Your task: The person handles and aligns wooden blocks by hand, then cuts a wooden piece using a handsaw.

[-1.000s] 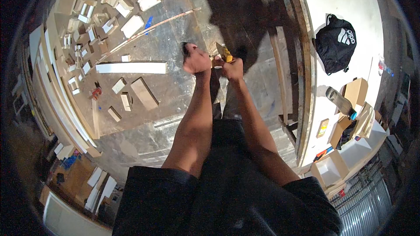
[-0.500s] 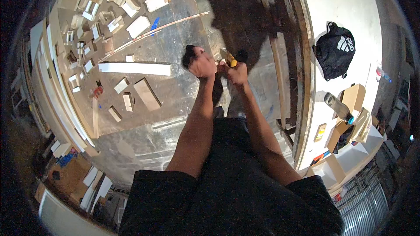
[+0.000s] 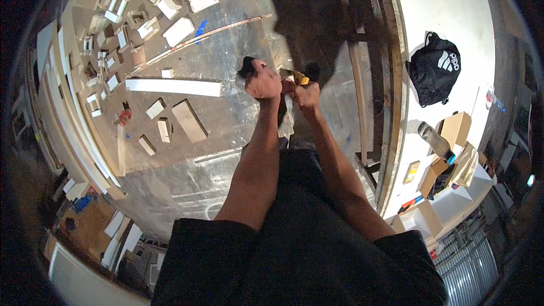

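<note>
Part of tool (image 3: 305, 81) was hidden by right hand (image 3: 306, 97), fingers curled tight round it; far end hard to make out. Visible part yellow, jutting past right fist, near left hand (image 3: 263, 83), whose hold couldn't be told.
</note>
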The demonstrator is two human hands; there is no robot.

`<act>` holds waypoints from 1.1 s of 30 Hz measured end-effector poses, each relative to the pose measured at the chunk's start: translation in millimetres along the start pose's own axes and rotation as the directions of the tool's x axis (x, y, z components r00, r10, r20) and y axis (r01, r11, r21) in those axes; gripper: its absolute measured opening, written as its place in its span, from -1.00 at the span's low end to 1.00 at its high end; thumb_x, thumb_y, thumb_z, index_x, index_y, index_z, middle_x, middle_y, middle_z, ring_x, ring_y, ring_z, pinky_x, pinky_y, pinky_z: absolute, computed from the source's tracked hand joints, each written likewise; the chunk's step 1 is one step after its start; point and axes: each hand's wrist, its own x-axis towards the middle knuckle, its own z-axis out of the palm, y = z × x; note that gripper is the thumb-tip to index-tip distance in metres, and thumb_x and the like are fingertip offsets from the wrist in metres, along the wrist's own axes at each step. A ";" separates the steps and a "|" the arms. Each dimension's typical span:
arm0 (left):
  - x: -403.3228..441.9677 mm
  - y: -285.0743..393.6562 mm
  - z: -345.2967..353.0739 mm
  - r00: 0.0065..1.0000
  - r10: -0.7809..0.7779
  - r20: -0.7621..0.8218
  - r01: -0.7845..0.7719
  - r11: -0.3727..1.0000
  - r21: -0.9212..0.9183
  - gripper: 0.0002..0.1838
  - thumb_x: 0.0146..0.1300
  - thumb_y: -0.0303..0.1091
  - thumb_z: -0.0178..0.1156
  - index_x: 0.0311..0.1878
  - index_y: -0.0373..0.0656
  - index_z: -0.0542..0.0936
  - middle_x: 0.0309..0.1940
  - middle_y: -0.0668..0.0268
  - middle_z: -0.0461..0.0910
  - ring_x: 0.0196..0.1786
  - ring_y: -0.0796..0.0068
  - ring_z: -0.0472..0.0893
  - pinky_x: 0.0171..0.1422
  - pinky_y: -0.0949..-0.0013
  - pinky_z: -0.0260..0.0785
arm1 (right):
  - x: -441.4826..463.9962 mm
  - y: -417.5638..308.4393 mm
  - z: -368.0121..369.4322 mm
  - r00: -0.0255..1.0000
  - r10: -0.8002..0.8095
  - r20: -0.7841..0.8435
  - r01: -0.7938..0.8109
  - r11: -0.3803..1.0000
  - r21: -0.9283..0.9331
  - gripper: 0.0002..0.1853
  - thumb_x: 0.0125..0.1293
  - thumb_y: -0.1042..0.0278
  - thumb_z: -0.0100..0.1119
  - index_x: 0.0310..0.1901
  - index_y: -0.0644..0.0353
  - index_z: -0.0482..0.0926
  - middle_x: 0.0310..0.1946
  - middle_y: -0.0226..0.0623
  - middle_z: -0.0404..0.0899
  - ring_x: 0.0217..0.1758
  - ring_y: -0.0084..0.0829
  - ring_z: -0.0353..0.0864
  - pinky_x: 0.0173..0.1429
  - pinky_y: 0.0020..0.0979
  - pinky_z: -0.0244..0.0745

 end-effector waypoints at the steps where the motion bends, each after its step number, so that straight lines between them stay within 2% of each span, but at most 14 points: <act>1: 0.0 -0.2 -0.4 1.000 0.002 -0.001 -0.002 1.000 -0.001 -0.88 0.21 -0.35 0.19 -0.20 0.06 0.49 -0.55 0.22 0.59 -0.45 0.01 0.65 -0.37 -0.01 0.46 | 8.1 15.2 2.7 1.000 -0.001 -0.001 0.001 1.000 0.001 -0.50 0.07 0.03 0.55 -0.48 0.40 0.57 -0.67 -0.45 0.48 -0.54 -0.59 0.38 -0.45 -0.31 0.38; 3: -1.4 1.2 2.4 1.000 -0.025 -0.013 0.024 0.999 -0.033 -0.91 0.23 -0.35 0.17 -0.21 0.05 0.50 -0.55 0.22 0.60 -0.45 0.00 0.65 -0.38 -0.02 0.47 | 30.4 63.4 4.6 0.999 0.036 -0.014 -0.036 0.999 -0.001 -0.51 0.11 0.03 0.51 -0.43 0.41 0.61 -0.69 -0.29 0.54 -0.57 -0.50 0.43 -0.41 -0.26 0.43; 4: -3.3 0.9 4.3 1.000 -0.020 -0.014 0.019 0.999 -0.035 -0.91 0.23 -0.35 0.17 -0.21 0.05 0.50 -0.55 0.22 0.60 -0.45 0.00 0.65 -0.38 -0.02 0.47 | 22.0 46.1 -0.2 0.999 0.034 -0.017 -0.034 0.999 0.003 -0.51 0.11 0.03 0.51 -0.43 0.41 0.61 -0.69 -0.29 0.54 -0.57 -0.50 0.43 -0.41 -0.26 0.43; 7: -2.9 -3.9 8.5 0.999 -0.009 -0.051 0.009 1.000 -0.005 -0.93 0.25 -0.34 0.14 -0.21 0.05 0.50 -0.54 0.21 0.61 -0.47 0.01 0.66 -0.40 -0.03 0.47 | -8.7 -2.8 -15.3 0.978 -0.199 -0.063 0.175 0.944 -0.278 -0.48 0.22 -0.09 0.43 -0.39 0.36 0.64 -0.61 0.04 0.57 -0.60 -0.34 0.50 -0.37 -0.20 0.48; 10: -3.2 -3.5 7.1 0.997 -0.010 -0.071 0.007 0.999 -0.037 -0.93 0.26 -0.32 0.13 -0.20 0.05 0.50 -0.54 0.22 0.61 -0.47 0.00 0.66 -0.40 -0.02 0.48 | -38.0 -14.7 -53.9 0.959 -0.278 -0.050 0.264 0.947 -0.185 -0.46 0.27 -0.11 0.40 -0.35 0.37 0.63 -0.63 -0.12 0.56 -0.59 -0.39 0.47 -0.41 -0.20 0.43; 13: -3.2 -11.1 12.8 0.998 -0.041 0.044 0.039 0.998 0.057 -0.91 0.27 -0.26 0.15 -0.19 0.04 0.50 -0.49 0.21 0.63 -0.42 0.01 0.68 -0.35 -0.01 0.49 | -92.9 -63.0 -76.4 0.987 -0.128 -0.101 0.106 0.974 -0.198 -0.53 0.36 -0.02 0.34 -0.33 0.34 0.60 -0.65 -0.34 0.48 -0.59 -0.46 0.41 -0.46 -0.23 0.35; 15: -3.9 -9.8 14.7 0.992 -0.099 0.080 0.092 0.992 0.082 -0.88 0.27 -0.23 0.17 -0.18 0.04 0.50 -0.48 0.21 0.64 -0.41 0.04 0.68 -0.35 0.01 0.49 | -122.5 -73.9 -82.9 0.980 -0.183 -0.077 0.185 0.983 0.015 -0.59 0.43 0.03 0.29 -0.37 0.27 0.57 -0.64 -0.52 0.38 -0.58 -0.59 0.33 -0.50 -0.35 0.24; 16: -4.2 -10.3 15.0 0.981 -0.156 0.112 0.144 0.983 0.111 -0.85 0.27 -0.19 0.18 -0.17 0.03 0.50 -0.47 0.22 0.65 -0.40 0.06 0.69 -0.35 0.03 0.49 | -138.0 -86.1 -83.0 0.980 -0.185 -0.073 0.187 0.982 0.015 -0.59 0.43 0.03 0.29 -0.37 0.27 0.57 -0.64 -0.52 0.38 -0.58 -0.59 0.33 -0.50 -0.35 0.24; 18: -2.9 -9.1 10.9 0.997 -0.068 0.023 0.068 0.998 -0.002 -0.84 0.26 -0.19 0.20 -0.17 0.04 0.50 -0.48 0.23 0.64 -0.41 0.09 0.69 -0.37 0.05 0.48 | -161.6 -107.2 -74.7 0.999 -0.018 0.033 0.010 0.973 0.229 -0.62 0.47 0.07 0.24 -0.38 0.22 0.56 -0.63 -0.57 0.37 -0.58 -0.68 0.28 -0.51 -0.46 0.18; 19: -3.1 -9.6 8.2 0.998 0.015 -0.067 -0.022 0.994 -0.108 -0.83 0.26 -0.18 0.21 -0.17 0.04 0.50 -0.50 0.25 0.64 -0.42 0.13 0.70 -0.38 0.07 0.46 | -163.5 -96.3 -66.4 0.996 -0.088 0.034 0.077 0.964 0.255 -0.62 0.47 0.04 0.24 -0.38 0.19 0.55 -0.62 -0.62 0.37 -0.59 -0.74 0.23 -0.53 -0.52 0.11; 23: -2.0 -12.1 7.8 1.000 -0.012 0.023 0.016 0.986 -0.169 -0.85 0.26 -0.21 0.21 -0.17 0.04 0.51 -0.50 0.27 0.64 -0.43 0.17 0.69 -0.39 0.10 0.44 | -164.8 -86.4 -50.7 0.992 -0.038 0.122 0.002 0.959 0.282 -0.62 0.47 0.06 0.25 -0.36 0.21 0.53 -0.62 -0.62 0.35 -0.58 -0.72 0.24 -0.52 -0.51 0.12; 27: -5.8 -14.5 14.5 0.981 -0.136 0.135 0.128 0.989 0.070 -0.88 0.26 -0.24 0.21 -0.18 0.06 0.51 -0.49 0.31 0.61 -0.42 0.19 0.67 -0.40 0.09 0.42 | -168.2 -80.8 -50.4 0.989 -0.096 0.111 0.076 0.982 0.174 -0.62 0.47 0.07 0.25 -0.36 0.24 0.53 -0.62 -0.61 0.34 -0.55 -0.71 0.24 -0.50 -0.50 0.13; 30: -4.5 -17.8 18.9 1.000 -0.014 -0.003 0.014 1.000 -0.020 -0.87 0.25 -0.24 0.22 -0.18 0.07 0.51 -0.59 0.35 0.55 -0.51 0.17 0.64 -0.45 0.07 0.40 | -170.0 -87.9 -53.4 0.987 -0.037 0.158 0.020 0.994 0.109 -0.62 0.49 0.10 0.23 -0.37 0.25 0.53 -0.57 -0.61 0.36 -0.49 -0.70 0.28 -0.43 -0.48 0.19; 33: -0.2 -19.2 21.3 0.995 0.028 -0.091 -0.036 0.995 -0.093 -0.86 0.27 -0.20 0.23 -0.19 0.04 0.52 -0.62 0.30 0.56 -0.55 0.13 0.63 -0.48 0.04 0.41 | -158.6 -98.5 -45.6 0.982 -0.102 0.156 0.102 0.995 0.010 -0.63 0.45 0.09 0.26 -0.32 0.29 0.56 -0.53 -0.41 0.50 -0.42 -0.52 0.43 -0.31 -0.38 0.33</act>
